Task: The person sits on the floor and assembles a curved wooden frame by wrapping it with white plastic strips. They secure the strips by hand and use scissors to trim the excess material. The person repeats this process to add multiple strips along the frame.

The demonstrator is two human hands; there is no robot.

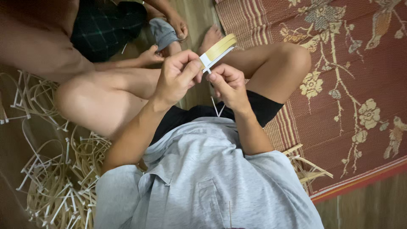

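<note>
both hands up over the lap, left hand and right hand each in a closed pinch grip on a bamboo strip bundle with white band, pile of finished strips on floor at left, red floral mat at right

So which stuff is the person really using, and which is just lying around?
In use:
- left hand and right hand, pinching the white-wrapped end
- bundle of pale strips with a white band

Lying about:
- heap of finished strip loops on the floor
- loose strips beside the patterned mat
- another person's hands nearby
</note>
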